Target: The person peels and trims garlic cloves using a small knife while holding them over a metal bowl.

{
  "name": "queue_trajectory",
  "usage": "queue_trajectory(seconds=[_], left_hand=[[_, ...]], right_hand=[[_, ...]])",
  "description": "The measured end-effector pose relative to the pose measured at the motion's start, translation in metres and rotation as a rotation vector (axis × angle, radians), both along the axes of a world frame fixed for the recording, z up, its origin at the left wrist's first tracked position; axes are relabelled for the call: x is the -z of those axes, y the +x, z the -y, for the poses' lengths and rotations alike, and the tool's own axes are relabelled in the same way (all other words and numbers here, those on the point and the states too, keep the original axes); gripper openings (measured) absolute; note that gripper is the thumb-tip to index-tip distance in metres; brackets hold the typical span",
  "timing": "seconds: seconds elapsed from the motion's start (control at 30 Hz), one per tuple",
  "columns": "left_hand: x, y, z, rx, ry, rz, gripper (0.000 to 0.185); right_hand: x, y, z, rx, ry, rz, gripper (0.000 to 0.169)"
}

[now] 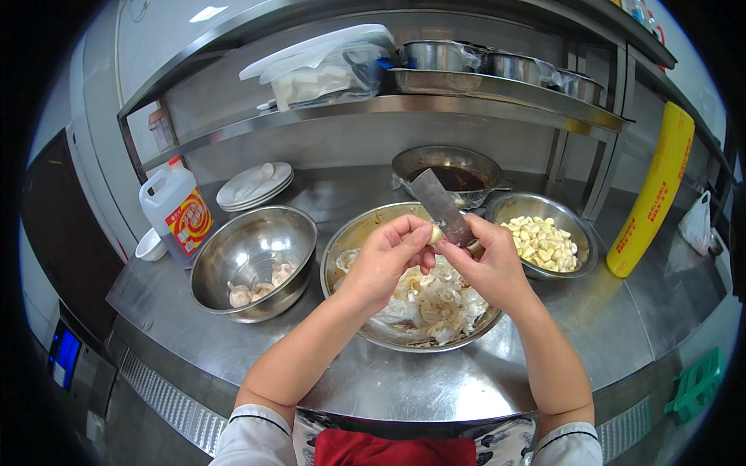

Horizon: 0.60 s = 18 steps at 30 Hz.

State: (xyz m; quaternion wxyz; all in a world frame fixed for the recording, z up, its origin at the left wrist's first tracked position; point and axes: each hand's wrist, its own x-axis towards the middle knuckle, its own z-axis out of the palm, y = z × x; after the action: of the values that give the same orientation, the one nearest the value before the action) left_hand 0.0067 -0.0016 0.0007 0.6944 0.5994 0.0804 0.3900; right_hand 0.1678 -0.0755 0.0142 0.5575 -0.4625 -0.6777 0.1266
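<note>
My left hand (387,256) pinches a garlic clove (435,235) between thumb and fingers. Gripped in my right hand (489,259) is a cleaver (441,205), its broad blade pointing up and to the left; the right thumb comes close to the clove. Both hands are above a wide steel basin (344,233) holding garlic skins (434,300) and crumpled clear plastic. To the right, peeled garlic cloves (542,242) partly fill a steel bowl (587,256). On the left, several whole garlic bulbs (256,291) lie at the bottom of another steel bowl (233,250).
Behind the basin stands a wok (449,154) with dark liquid. A plastic jug (175,209), a small white bowl (151,244) and stacked white plates (253,186) are at left. A yellow roll (653,192) stands at right. A steel shelf (373,108) runs above the counter.
</note>
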Motion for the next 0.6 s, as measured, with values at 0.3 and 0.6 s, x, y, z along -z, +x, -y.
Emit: queue_trajectory(seconds=[0.3, 0.6], left_hand=[[-0.0012, -0.0007, -0.0012, -0.028, 0.042, -0.044, 0.016], [0.0015, -0.0003, -0.0049, -0.059, 0.043, 0.041, 0.018]], right_hand=[[0.0004, 0.0018, -0.0004, -0.022, -0.041, -0.091, 0.016], [-0.0019, 0.005, 0.0003, -0.182, -0.297, -0.272, 0.018]])
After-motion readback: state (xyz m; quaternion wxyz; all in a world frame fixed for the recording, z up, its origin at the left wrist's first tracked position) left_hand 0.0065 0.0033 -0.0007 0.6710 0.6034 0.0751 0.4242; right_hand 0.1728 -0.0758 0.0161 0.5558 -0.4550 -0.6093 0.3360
